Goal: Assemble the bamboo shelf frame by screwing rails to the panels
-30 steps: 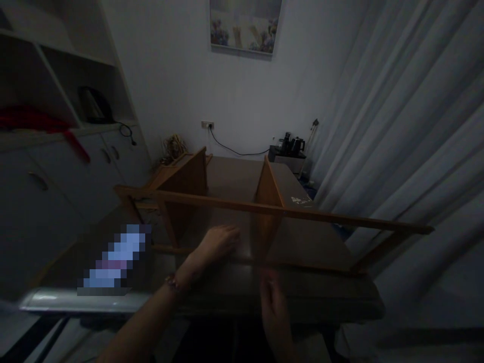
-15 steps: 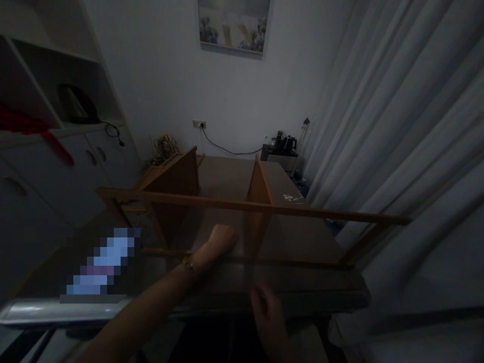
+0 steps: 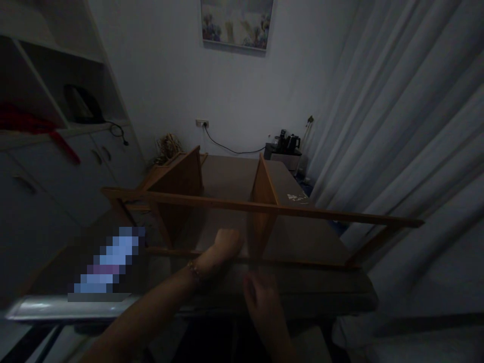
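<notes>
Here left hand (image 3: 223, 247) fingers curl on wooden frame (image 3: 260, 206); right hand (image 3: 260, 302) unclear

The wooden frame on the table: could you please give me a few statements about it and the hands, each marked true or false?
1. The left hand rests on the wooden frame at its lower rail. True.
2. The right hand grips the frame's top rail. False: it is low, near the table's front edge.
3. A bracelet sits on the left wrist. True.
4. A curtain hangs on the right. True.
5. The picture lies flat on the table. False: it hangs on the wall.
</notes>
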The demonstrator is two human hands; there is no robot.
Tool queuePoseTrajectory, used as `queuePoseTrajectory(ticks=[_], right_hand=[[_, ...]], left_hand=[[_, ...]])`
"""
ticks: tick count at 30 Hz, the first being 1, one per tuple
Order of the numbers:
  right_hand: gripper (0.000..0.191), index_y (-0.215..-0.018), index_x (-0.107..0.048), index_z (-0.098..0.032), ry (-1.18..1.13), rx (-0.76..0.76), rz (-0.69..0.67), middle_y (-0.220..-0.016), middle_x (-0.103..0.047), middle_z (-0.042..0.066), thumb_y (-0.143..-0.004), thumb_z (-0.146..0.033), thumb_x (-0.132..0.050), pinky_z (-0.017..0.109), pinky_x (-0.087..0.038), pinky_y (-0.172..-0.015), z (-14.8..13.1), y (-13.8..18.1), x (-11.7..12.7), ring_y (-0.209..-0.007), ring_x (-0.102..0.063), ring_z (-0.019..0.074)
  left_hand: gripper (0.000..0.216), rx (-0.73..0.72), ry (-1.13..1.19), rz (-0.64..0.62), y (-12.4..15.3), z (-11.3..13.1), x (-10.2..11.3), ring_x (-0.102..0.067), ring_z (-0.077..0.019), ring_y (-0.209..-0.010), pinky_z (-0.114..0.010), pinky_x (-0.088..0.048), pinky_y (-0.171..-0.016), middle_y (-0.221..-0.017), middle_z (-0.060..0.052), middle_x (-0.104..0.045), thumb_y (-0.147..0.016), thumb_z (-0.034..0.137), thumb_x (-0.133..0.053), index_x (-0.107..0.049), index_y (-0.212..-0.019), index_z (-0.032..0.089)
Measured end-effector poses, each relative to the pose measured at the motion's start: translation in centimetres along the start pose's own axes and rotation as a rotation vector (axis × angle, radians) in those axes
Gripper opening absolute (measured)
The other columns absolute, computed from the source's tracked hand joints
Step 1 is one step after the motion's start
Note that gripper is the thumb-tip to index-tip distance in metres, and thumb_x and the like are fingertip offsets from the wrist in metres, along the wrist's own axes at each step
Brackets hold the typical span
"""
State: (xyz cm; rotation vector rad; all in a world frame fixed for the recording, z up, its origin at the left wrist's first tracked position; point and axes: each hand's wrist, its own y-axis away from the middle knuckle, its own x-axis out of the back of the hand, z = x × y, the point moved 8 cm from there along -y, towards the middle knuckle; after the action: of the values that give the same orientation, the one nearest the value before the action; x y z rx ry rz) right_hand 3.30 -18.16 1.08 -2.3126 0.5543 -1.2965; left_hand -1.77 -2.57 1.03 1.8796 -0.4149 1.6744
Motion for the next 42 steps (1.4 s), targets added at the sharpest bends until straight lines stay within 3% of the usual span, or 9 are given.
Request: queuePoseTrajectory(ticks=[3, 12, 24, 28, 33, 36, 39, 42], right_hand=[[0.033, -0.087, -0.061, -0.021, 0.084, 0.071, -0.008, -0.083, -0.068, 0.005, -0.1, -0.03, -0.032, 0.033, -0.044, -0.074, -0.7, -0.9, 0.0, -0.075, -0.063, 0.0192], [0.026, -0.088, -0.059, -0.022, 0.084, 0.053, -0.037, -0.084, -0.067, 0.002, -0.099, -0.026, -0.036, 0.033, -0.037, -0.077, -0.4, 0.1, -1.0, -0.074, -0.06, 0.0181], [0.026, -0.089, -0.06, -0.023, 0.047, -0.01, -0.125, -0.087, -0.068, 0.003, -0.099, -0.025, -0.036, 0.035, -0.036, -0.086, -0.5, 0.7, -1.8, -0.084, -0.062, 0.0191], [0.029, -0.09, -0.061, -0.022, 0.038, 0.004, -0.109, -0.088, -0.07, 0.002, -0.1, -0.025, -0.034, 0.036, -0.035, -0.086, -0.8, 0.8, -1.8, -0.082, -0.064, 0.0184], [0.027, -0.091, -0.062, -0.024, 0.014, -0.015, -0.088, -0.085, -0.071, 0.0, -0.1, -0.027, -0.037, 0.035, -0.033, -0.087, -0.4, 0.7, -1.6, -0.079, -0.066, 0.0167], [0.031, -0.094, -0.064, -0.024, 0.059, -0.038, 0.047, -0.087, -0.073, 0.002, -0.101, -0.035, -0.035, 0.038, -0.031, -0.089, 0.4, 0.4, 0.0, -0.079, -0.067, 0.0177], [0.038, -0.094, -0.066, -0.023, 0.097, -0.05, 0.163, -0.087, -0.074, 0.003, -0.1, -0.044, -0.034, 0.038, -0.031, -0.087, 0.8, -0.2, 1.6, -0.08, -0.068, 0.0194], [0.038, -0.094, -0.067, -0.024, 0.091, -0.023, 0.182, -0.087, -0.074, 0.003, -0.099, -0.047, -0.037, 0.037, -0.033, -0.085, 0.3, -1.0, 2.2, -0.081, -0.068, 0.0199]], left_hand=[[0.032, 0.041, 0.002, -0.024, -0.1, 0.2, 0.3, -0.062, -0.0199, -0.099, -0.041, -0.054, -0.086, -0.112, -0.009, -0.062, -0.09, 0.036, -0.057, -0.059, -0.113, 0.013], [0.033, 0.103, 0.051, -0.053, -0.4, -0.6, 1.6, -0.062, -0.0202, -0.1, -0.041, -0.054, -0.085, -0.114, -0.009, -0.061, -0.09, 0.035, -0.057, -0.058, -0.115, 0.014], [0.033, 0.172, 0.05, 0.0, -0.6, 1.4, -0.6, -0.06, -0.022, -0.104, -0.044, -0.052, -0.088, -0.117, -0.01, -0.061, -0.089, 0.034, -0.059, -0.058, -0.115, 0.014], [0.034, 0.167, 0.104, 0.02, -1.0, 1.2, -0.3, -0.06, -0.022, -0.104, -0.044, -0.053, -0.088, -0.118, -0.01, -0.06, -0.089, 0.034, -0.059, -0.057, -0.116, 0.014], [0.032, 0.113, 0.26, 0.095, -0.6, -0.4, 1.8, -0.062, -0.0198, -0.098, -0.042, -0.053, -0.087, -0.11, -0.009, -0.063, -0.09, 0.037, -0.057, -0.06, -0.111, 0.013], [0.031, 0.013, 0.418, 0.18, 0.6, -0.8, 3.3, -0.062, -0.018, -0.089, -0.038, -0.05, -0.084, -0.095, -0.007, -0.066, -0.095, 0.039, -0.046, -0.063, -0.097, 0.014], [0.04, -0.127, 0.626, 0.235, 2.3, 0.1, 3.7, -0.06, -0.0147, -0.076, -0.027, -0.044, -0.075, -0.078, -0.003, -0.065, -0.097, 0.04, -0.033, -0.063, -0.083, 0.017], [0.044, -0.251, 0.851, 0.23, 3.7, 2.0, 2.9, -0.051, -0.0106, -0.065, -0.021, -0.038, -0.063, -0.069, 0.001, -0.057, -0.096, 0.046, -0.031, -0.057, -0.075, 0.017]])
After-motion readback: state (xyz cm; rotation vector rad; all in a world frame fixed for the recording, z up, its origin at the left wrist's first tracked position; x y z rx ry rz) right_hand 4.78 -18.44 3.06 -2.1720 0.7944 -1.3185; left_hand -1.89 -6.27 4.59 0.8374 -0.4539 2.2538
